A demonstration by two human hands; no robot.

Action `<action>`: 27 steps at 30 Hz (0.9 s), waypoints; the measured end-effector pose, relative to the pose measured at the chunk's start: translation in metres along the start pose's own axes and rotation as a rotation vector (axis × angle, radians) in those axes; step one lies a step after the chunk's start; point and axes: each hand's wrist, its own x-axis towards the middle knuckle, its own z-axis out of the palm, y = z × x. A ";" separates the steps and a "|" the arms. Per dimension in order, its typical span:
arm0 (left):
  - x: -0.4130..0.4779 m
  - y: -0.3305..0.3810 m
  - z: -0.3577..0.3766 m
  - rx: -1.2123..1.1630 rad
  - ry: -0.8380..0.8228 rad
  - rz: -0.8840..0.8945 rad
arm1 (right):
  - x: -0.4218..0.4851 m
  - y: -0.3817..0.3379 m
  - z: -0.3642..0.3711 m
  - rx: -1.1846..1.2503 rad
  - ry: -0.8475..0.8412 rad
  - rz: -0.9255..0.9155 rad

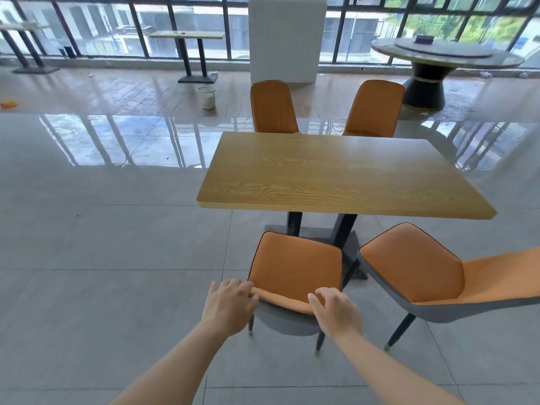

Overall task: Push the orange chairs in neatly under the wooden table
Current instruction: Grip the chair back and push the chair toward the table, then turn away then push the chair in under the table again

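A wooden table (336,173) on a black pedestal stands in the middle of the tiled floor. An orange chair (295,267) stands just short of the table's near edge. My left hand (230,305) grips the left end of its backrest top and my right hand (336,311) grips the right end, fingers curled over the rim. A second orange chair (415,270) stands to the right, turned at an angle and away from the table. At the far side two more orange chairs (273,108) (374,109) stand close against the table edge.
A white pillar (286,39) rises behind the table. A white waste basket (207,96) sits on the floor at the back left. A round dark table (444,58) stands at the back right, and narrow tables (187,36) line the windows.
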 end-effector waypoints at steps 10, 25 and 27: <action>-0.006 -0.109 -0.060 -0.082 0.079 -0.022 | -0.002 -0.127 -0.006 -0.024 0.113 -0.132; -0.002 -0.268 -0.163 -0.066 0.220 -0.075 | 0.032 -0.334 -0.020 -0.106 -0.005 -0.220; 0.004 -0.284 -0.172 -0.067 0.236 -0.091 | 0.043 -0.358 -0.021 -0.109 0.011 -0.257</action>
